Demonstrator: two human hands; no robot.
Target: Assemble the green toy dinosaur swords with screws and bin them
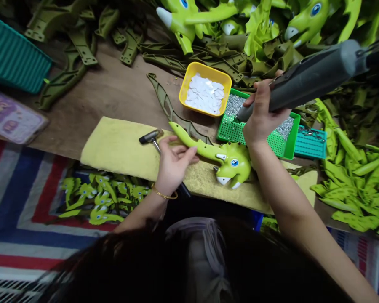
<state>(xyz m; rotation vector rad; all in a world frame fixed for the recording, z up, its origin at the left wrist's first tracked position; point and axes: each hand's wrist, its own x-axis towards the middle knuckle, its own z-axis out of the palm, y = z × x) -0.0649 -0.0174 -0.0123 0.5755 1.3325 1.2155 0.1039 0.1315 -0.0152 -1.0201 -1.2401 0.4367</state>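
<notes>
A lime-green plastic dinosaur-head toy part with a blue eye and white horn lies on the yellow cloth pad. My left hand has its thumb and fingers closed about the part's long narrow end. In my right hand is a dark grey electric screwdriver, gripped near its lower end. Its nose points down into the green basket, over the small silver screws; the tip itself is hidden. Beside my left hand lies a small hammer, its handle partly behind the fingers.
A yellow tub of white pieces stands behind the pad. A teal tray adjoins the basket. Olive parts and green parts are heaped at the back and right. At left are a teal crate and a purple box.
</notes>
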